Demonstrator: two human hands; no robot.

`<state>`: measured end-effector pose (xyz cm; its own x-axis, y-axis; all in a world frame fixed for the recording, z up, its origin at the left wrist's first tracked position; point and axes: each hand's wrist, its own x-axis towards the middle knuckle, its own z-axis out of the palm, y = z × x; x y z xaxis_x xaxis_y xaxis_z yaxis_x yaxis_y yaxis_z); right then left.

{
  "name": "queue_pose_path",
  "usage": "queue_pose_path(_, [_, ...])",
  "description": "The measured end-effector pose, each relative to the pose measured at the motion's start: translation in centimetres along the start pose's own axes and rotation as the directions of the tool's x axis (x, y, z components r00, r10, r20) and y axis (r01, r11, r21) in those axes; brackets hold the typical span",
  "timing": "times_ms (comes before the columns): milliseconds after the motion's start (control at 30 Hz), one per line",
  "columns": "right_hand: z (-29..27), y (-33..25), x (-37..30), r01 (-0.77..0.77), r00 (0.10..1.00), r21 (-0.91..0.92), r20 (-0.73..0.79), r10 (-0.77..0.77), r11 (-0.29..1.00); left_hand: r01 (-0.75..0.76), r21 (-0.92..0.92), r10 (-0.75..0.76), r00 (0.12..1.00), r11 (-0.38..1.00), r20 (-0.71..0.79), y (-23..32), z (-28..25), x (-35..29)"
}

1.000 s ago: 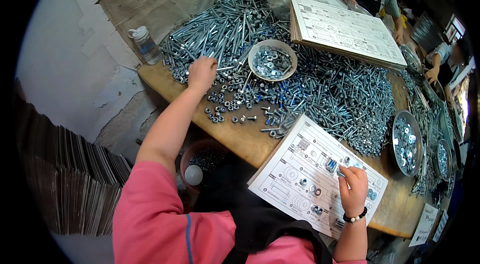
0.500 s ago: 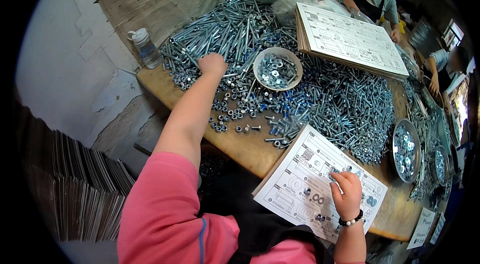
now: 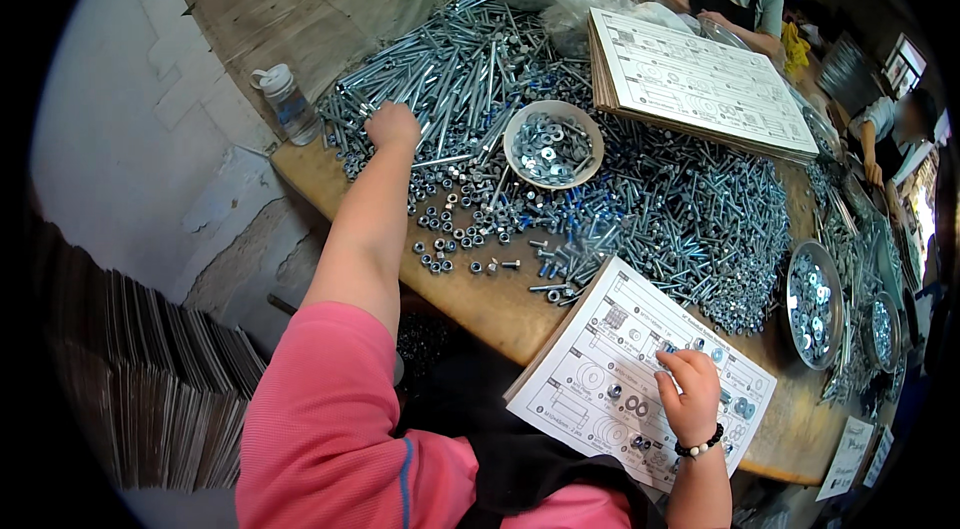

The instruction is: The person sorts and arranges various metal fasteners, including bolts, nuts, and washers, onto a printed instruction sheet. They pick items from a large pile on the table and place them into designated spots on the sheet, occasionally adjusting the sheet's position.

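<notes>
My left hand reaches into the left side of a heap of long bolts, fingers curled closed at their heads. What the fingers hold is hidden. Close by, loose nuts lie along the table edge. My right hand, wearing a beaded bracelet, hovers low over a printed card on top of a stack. Its thumb and fingers are bent but apart, with nothing visible between them. Several nuts and washers sit on the card around that hand.
A bowl of washers stands amid the hardware, left of a heap of short bolts. Behind rests another card stack. A water bottle is at the left corner, metal bowls at right. Two people work beyond.
My left hand has moved left and slightly farther over the long bolts. My right hand has barely shifted above the card. The person at the far side has changed arm position.
</notes>
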<state>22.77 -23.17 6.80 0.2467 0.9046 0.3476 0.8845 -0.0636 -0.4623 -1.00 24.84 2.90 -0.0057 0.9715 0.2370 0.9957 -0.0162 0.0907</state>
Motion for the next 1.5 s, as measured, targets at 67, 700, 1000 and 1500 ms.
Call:
queue_pose_path(67, [0.0,0.0,0.0,-0.005,1.000,-0.004,0.006,0.005,1.000,0.028,-0.072,-0.029,1.000,0.997,-0.007,0.7,-1.2,-0.8])
queue_pose_path(700, [0.2,-0.2,-0.1,-0.081,0.995,0.091,0.063,0.076,0.993,-0.849,0.207,0.865,0.501,0.486,0.024,0.2,-1.5,-0.2])
queue_pose_path(1000, [0.0,-0.1,-0.5,-0.072,0.996,0.130,0.059,0.065,0.989,-0.633,0.562,0.830,0.521,0.532,-0.199,-4.4,-7.7,3.6])
queue_pose_path(1500, [-3.5,5.4,0.9,-0.093,0.967,0.057,-0.234,0.104,0.994,-0.824,-0.484,0.884,0.428,0.296,-0.188,11.4,-10.7,-19.7])
